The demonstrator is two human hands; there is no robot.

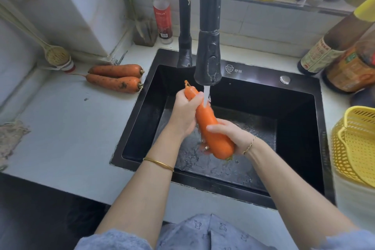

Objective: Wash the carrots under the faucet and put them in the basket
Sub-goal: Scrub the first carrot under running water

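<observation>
A clean orange carrot (211, 126) is held tilted over the black sink (300, 119), under water running from the black faucet (209, 59). My left hand (185, 113) grips its thin upper end. My right hand (233, 136) wraps its thick lower end. Two dirty carrots (116, 78) lie side by side on the white counter, left of the sink. The yellow perforated basket (357, 146) stands at the right edge, partly cut off.
A red-capped bottle (162, 10) stands behind the sink's left corner. Sauce bottles and jars (341, 57) crowd the back right. A ladle (54, 55) leans at the left wall. A rag (10, 138) lies at the far left of the counter (67, 138).
</observation>
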